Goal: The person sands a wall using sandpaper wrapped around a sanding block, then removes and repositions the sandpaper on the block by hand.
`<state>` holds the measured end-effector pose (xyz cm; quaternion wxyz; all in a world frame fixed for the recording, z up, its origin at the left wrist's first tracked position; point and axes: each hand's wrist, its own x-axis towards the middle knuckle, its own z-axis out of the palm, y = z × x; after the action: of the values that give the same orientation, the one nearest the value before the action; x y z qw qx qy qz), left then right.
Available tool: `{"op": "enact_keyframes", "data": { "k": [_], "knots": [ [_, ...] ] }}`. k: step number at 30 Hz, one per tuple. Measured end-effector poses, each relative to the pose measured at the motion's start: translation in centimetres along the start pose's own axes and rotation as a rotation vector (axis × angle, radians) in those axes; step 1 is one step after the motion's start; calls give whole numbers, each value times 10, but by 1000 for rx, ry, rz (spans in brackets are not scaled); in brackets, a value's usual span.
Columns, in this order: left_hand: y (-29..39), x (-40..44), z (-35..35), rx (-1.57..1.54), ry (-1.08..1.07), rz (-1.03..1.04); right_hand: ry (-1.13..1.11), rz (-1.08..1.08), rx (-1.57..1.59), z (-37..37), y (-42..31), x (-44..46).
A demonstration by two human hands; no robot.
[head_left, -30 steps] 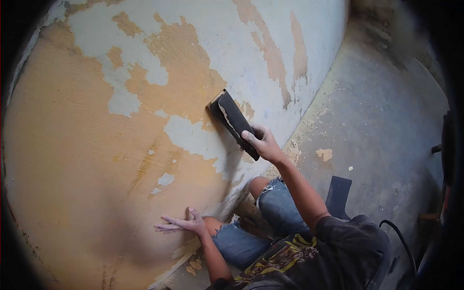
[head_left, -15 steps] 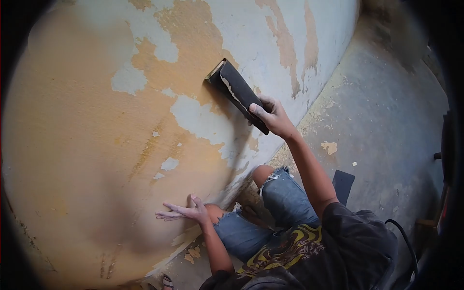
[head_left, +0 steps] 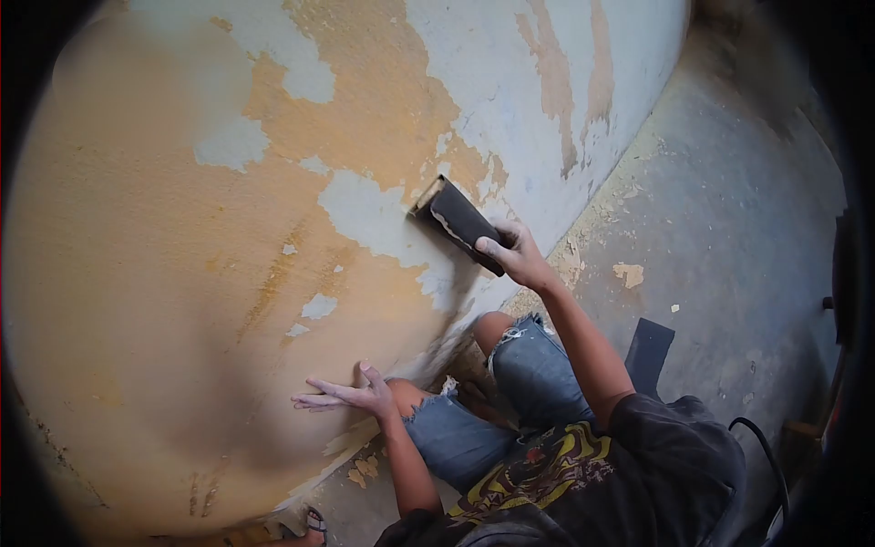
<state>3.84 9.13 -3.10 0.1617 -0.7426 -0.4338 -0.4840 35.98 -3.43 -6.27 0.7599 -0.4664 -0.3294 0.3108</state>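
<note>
A dark sanding block (head_left: 460,228), wrapped in black sheet with a torn pale edge, lies against the patchy orange and white wall (head_left: 301,219). My right hand (head_left: 516,255) is closed round its lower end, thumb on top; the fingers beneath are partly hidden. My left hand (head_left: 351,394) is dusty and holds nothing, its fingers spread close to the lower wall beside my knee. Whether it touches the wall, I cannot tell.
A dark rectangular sheet (head_left: 649,351) lies on the grey floor (head_left: 720,264), with paint flakes (head_left: 629,273) near the wall's base. A black cable (head_left: 770,456) curves at the right. Part of a sandalled foot (head_left: 315,524) shows at the bottom.
Over the last second the block in my right hand has gone up the wall and come back down. My left hand stays spread in nearly the same place. More of the sandalled foot shows.
</note>
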Motion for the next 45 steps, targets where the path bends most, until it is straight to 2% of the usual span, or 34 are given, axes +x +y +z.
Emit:
{"op": "enact_keyframes", "data": {
  "k": [3,5,7,9,12,15,16,19,21,23,24,25,26,27,28,29,31,35,37,39,41,43,45],
  "knots": [
    [2,-3,-2,1,5,-20,106,218,86,-20,104,-77],
    [6,1,4,-8,13,-22,111,194,125,-16,98,-77],
    [9,0,-1,-51,11,-34,46,129,55,-3,33,-37],
    [8,2,-1,-36,9,-7,-13,-64,-63,13,-26,6],
    [4,0,-6,-27,-3,-8,-38,-35,0,26,-37,2],
    [7,-1,-5,-38,-6,-39,31,225,109,5,92,-72],
    [8,1,-4,-45,5,-28,67,281,95,4,106,-93],
    [3,-2,-2,-43,-8,-46,74,139,64,22,68,-61],
    [7,1,-5,-46,-17,-24,21,42,17,36,-10,-17],
    [4,0,-10,-37,-11,-9,25,-108,-75,49,-52,6],
    [-1,-2,-9,-29,-17,1,11,-78,-77,43,-31,3],
    [-2,-2,-5,-28,-14,7,19,-5,84,44,-11,-15],
    [1,0,-4,-29,3,-15,43,94,109,36,30,-40],
    [4,1,-8,-34,-12,-34,71,201,107,28,67,-67],
    [7,1,-9,-41,-23,-49,75,216,42,20,96,-89],
    [8,2,-7,-39,-3,-62,92,266,99,25,89,-98],
    [5,2,-9,-48,-11,-29,72,215,130,42,56,-74],
    [5,1,-8,-41,-7,-55,-61,-48,42,73,-61,2],
    [2,-1,-8,-62,-22,-56,-51,-30,92,75,-49,-8],
    [4,1,-8,-76,-12,-62,-19,136,89,56,36,-49],
    [5,-1,-10,-80,-8,-68,70,167,29,44,95,-92],
    [5,2,-10,-34,4,-24,56,164,51,52,72,-81],
    [4,0,-12,-22,-34,-39,19,64,26,73,-10,-39]
  ]
}}
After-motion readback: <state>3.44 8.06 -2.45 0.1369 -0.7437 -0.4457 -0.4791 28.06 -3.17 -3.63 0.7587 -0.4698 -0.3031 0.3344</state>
